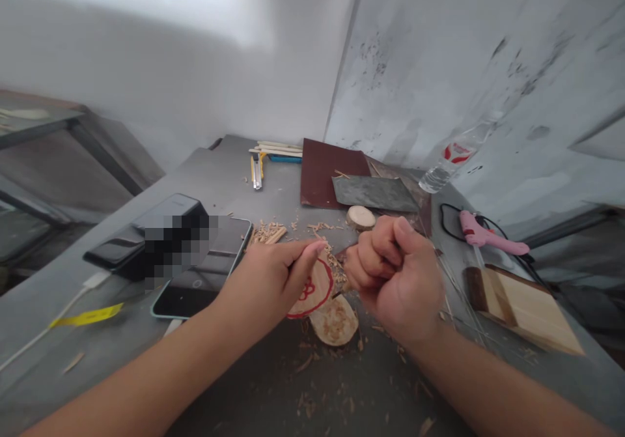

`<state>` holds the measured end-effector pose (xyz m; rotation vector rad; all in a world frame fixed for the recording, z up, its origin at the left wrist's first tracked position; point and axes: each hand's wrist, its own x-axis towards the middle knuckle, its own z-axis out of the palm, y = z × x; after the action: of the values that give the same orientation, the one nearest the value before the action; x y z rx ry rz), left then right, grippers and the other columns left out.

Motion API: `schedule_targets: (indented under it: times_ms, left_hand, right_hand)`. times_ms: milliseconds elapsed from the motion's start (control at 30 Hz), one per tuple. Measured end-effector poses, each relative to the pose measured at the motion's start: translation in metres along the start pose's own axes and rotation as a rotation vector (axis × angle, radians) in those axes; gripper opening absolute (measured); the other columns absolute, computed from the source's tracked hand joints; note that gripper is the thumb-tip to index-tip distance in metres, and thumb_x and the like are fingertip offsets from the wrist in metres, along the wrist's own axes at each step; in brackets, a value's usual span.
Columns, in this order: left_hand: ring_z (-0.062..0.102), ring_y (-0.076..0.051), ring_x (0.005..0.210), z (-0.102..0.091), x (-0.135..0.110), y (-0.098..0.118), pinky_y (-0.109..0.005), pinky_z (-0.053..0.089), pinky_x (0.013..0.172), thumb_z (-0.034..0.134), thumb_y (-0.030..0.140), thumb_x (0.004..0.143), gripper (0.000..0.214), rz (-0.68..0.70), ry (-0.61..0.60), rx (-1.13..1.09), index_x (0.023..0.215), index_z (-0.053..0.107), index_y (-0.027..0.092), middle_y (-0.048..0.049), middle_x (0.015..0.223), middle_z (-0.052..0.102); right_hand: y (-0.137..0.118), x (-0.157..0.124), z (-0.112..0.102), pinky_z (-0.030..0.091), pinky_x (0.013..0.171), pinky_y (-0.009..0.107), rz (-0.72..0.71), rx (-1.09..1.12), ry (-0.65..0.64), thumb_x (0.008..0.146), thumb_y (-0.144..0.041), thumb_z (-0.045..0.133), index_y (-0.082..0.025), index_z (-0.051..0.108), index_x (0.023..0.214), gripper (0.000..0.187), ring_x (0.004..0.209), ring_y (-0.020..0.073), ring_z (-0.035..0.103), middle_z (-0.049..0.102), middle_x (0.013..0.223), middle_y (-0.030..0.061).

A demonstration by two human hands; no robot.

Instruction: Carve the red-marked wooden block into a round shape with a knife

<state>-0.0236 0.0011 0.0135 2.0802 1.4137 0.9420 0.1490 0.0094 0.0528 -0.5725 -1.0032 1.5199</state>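
Note:
My left hand point(273, 284) is closed, thumb against the forefinger, at the edge of a round wood slice point(319, 287) with a red flower and red border drawn on it. The hand covers the left part of this slice and seems to grip it. My right hand point(398, 274) makes a fist just to the right, thumb uppermost. What it holds, if anything, is hidden by the fingers. Below the painted slice lies a rough, mottled wood slice point(334, 323), partly overlapped. A small plain wood slice point(361, 217) rests behind my right hand.
Wood shavings point(266, 232) litter the grey table point(278, 385). At left are a phone point(188, 297) and a black device point(146, 228). Sandpaper sheets point(317, 176), a utility knife point(256, 171) and a water bottle point(454, 160) are behind. Right: a pink glue gun point(488, 234) and wood block point(532, 313).

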Motion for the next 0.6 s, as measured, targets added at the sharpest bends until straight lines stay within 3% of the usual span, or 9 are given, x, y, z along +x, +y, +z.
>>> schedule_targets:
  times_ms: [200, 367, 500, 600]
  left_hand:
    - [0.034, -0.009, 0.051, 0.002, 0.0, 0.004, -0.025, 0.028, 0.053, 0.043, 0.042, 0.107, 0.05, -0.053, 0.024, 0.003, 0.064, 0.055, 0.019, 0.0074, 0.052, 0.038]
    - [0.04, -0.009, 0.049, 0.004, -0.002, 0.011, -0.025, 0.03, 0.054, 0.042, 0.04, 0.107, 0.047, -0.045, 0.047, 0.066, 0.074, 0.066, 0.019, 0.0062, 0.052, 0.047]
    - [0.057, -0.012, 0.057, 0.006, -0.004, 0.014, -0.026, 0.037, 0.06, 0.042, 0.038, 0.107, 0.043, -0.023, 0.083, 0.094, 0.091, 0.077, 0.019, 0.0007, 0.064, 0.067]
    - [0.052, -0.012, 0.053, 0.006, -0.005, 0.014, -0.026, 0.035, 0.057, 0.043, 0.038, 0.107, 0.043, -0.049, 0.077, 0.087, 0.092, 0.078, 0.019, 0.0021, 0.059, 0.062]
  right_hand:
    - [0.005, 0.002, 0.0, 0.017, 0.038, 0.024, -0.007, -0.022, 0.114, 0.093, -0.04, 0.062, -0.022, 0.032, 0.055, 0.051, 0.041, 0.0094, 0.01, 0.021, 0.049, -0.0087]
    - [0.01, 0.014, -0.001, 0.015, 0.035, 0.023, 0.041, -0.006, 0.283, 0.089, -0.034, 0.06, -0.023, 0.035, 0.054, 0.045, 0.04, 0.0096, 0.008, 0.022, 0.047, -0.009]
    - [0.012, 0.018, -0.006, 0.014, 0.033, 0.022, 0.069, 0.011, 0.262, 0.088, -0.034, 0.062, -0.024, 0.035, 0.056, 0.043, 0.041, 0.0092, 0.006, 0.02, 0.048, -0.0101]
    - [0.009, 0.011, -0.007, 0.016, 0.035, 0.022, 0.071, 0.003, 0.123, 0.086, -0.041, 0.066, -0.023, 0.033, 0.055, 0.05, 0.04, 0.0083, 0.01, 0.019, 0.048, -0.01]
